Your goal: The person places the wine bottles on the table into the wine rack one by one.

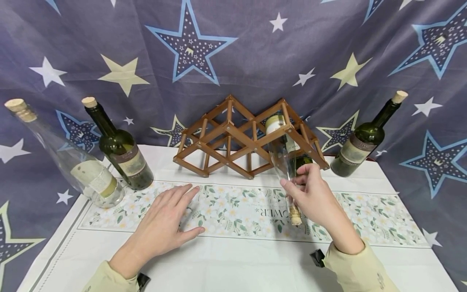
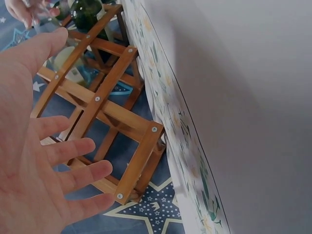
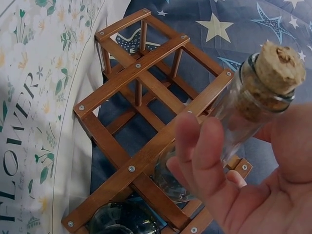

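Note:
My right hand (image 1: 317,198) grips the neck of a clear glass bottle (image 1: 281,158), fingers and thumb curled around it. The bottle tilts, its cork (image 3: 280,68) toward me and its labelled base end inside the right part of the wooden wine rack (image 1: 229,128). Beside it in the rack lies a dark green bottle (image 1: 303,161), partly hidden by the clear one and my fingers. My left hand (image 1: 160,223) hovers palm down by the floral runner with its fingers spread, holding nothing; the left wrist view shows the rack (image 2: 97,99) beyond those fingers.
Another corked clear bottle (image 1: 96,178) and a corked green bottle (image 1: 127,158) stand at the left. A further corked green bottle (image 1: 359,146) stands right of the rack. A floral runner (image 1: 226,211) crosses the white table; a star-patterned cloth (image 1: 255,48) hangs close behind.

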The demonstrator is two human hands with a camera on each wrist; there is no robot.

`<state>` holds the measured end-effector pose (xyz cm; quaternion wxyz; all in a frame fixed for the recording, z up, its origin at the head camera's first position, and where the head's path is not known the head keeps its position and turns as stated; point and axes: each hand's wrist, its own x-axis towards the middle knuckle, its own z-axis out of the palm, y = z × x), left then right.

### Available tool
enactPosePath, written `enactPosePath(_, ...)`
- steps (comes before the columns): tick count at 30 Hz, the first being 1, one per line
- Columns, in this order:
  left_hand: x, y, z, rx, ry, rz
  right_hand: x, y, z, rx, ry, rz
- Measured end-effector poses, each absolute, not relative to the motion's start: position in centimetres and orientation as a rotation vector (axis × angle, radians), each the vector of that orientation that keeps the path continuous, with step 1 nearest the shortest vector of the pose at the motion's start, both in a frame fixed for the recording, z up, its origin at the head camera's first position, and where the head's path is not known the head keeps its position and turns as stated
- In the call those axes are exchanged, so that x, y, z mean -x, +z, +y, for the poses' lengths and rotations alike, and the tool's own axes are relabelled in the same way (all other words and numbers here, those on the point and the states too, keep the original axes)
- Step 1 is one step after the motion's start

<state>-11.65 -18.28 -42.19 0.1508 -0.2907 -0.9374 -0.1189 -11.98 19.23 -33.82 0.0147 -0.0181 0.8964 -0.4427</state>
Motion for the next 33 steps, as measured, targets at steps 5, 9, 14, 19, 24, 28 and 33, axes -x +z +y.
enactPosePath(5,11.7,-42.2,-18.2,0.836,-0.347,-2.686,12.2,-33.7,19.2,0.043,-1.375,2.781)
enactPosePath(9,11.7,-42.2,-18.3,0.835,-0.344,-2.687,12.3,-33.8,19.2,0.045,-1.390,2.775)
enactPosePath(14,11.7,-42.2,-18.4,0.835,-0.348,-2.689,12.6,-34.0,19.2,0.047,-1.394,2.770)
enactPosePath(19,11.6,-42.2,-18.4,0.833,-0.353,-2.687,12.9,-34.1,19.1,0.041,-1.379,2.770)
enactPosePath(24,11.6,-42.2,-18.4,0.832,-0.356,-2.684,13.1,-34.2,19.1,0.048,-1.380,2.771)
enactPosePath(28,11.6,-42.2,-18.4,0.833,-0.353,-2.686,13.3,-34.3,19.1,0.055,-1.368,2.784)
enactPosePath(33,11.6,-42.1,-18.4,0.832,-0.351,-2.687,13.6,-34.4,19.1,0.068,-1.363,2.804)
